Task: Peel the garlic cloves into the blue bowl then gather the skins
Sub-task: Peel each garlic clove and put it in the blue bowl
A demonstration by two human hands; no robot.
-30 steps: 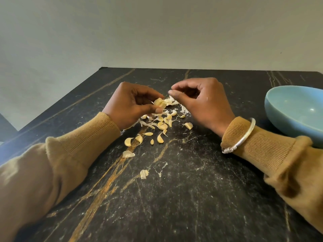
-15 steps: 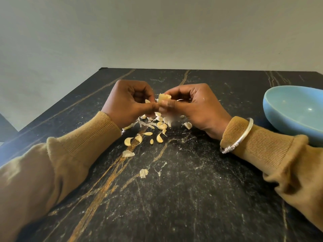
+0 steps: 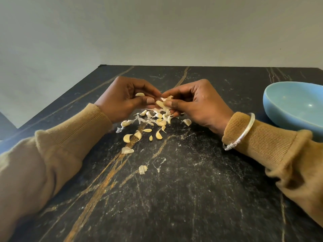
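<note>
My left hand (image 3: 122,100) and my right hand (image 3: 197,103) meet above a scatter of garlic cloves and skins (image 3: 157,119) on the dark marble table (image 3: 174,189). A pale garlic clove (image 3: 161,104) with loose skin is pinched between my right thumb and fingers, and my left thumb touches it. A second small clove piece (image 3: 139,94) shows inside my curled left fingers. The blue bowl (image 3: 295,109) stands at the right edge, its visible inside bare.
Stray skins lie nearer me, one skin (image 3: 127,150) left of centre and another skin (image 3: 143,169) lower down. A silver bangle (image 3: 241,137) is on my right wrist. The table's far edge meets a plain wall, its left edge runs diagonally.
The hands came together from slightly apart, and the clove went from my left fingers into my right hand's pinch. Both hands sit a little lower over the pile.
</note>
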